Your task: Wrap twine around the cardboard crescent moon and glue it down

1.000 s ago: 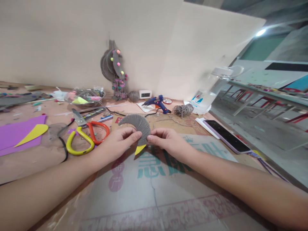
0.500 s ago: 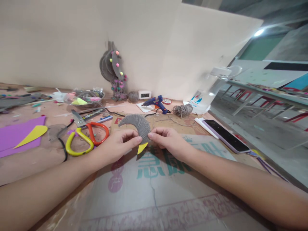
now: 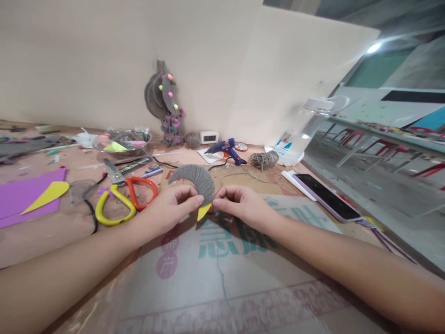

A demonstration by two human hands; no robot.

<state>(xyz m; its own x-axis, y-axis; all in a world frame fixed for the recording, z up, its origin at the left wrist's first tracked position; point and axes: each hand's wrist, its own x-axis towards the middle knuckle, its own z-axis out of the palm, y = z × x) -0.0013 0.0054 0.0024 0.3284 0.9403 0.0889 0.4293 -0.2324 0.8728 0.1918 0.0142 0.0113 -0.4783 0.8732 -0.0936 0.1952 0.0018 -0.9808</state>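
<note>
A crescent (image 3: 200, 178) wrapped in grey yarn is held above the board in the middle, its lower tip still bare yellow. My left hand (image 3: 177, 204) pinches it from the left between thumb and fingers. Just off its right edge, my right hand (image 3: 239, 204) is closed in a pinch, seemingly on the thin working yarn; the part between the fingertips is barely visible. Below the hands, a loose strand of grey yarn (image 3: 222, 283) runs down over the printed, plastic-covered board (image 3: 278, 269).
Scissors (image 3: 116, 204) with yellow and red handles lie left of my left hand, near purple sheets (image 3: 31, 190) and a yellow cutout (image 3: 48, 195). Behind are a blue glue gun (image 3: 227, 147), a yarn bundle (image 3: 264, 159), and a clear bottle (image 3: 299, 132). A phone (image 3: 327, 197) lies right.
The crescent has tilted and shifted slightly left in my left hand. My right hand's fingertips have come away from its edge and sit a little lower.
</note>
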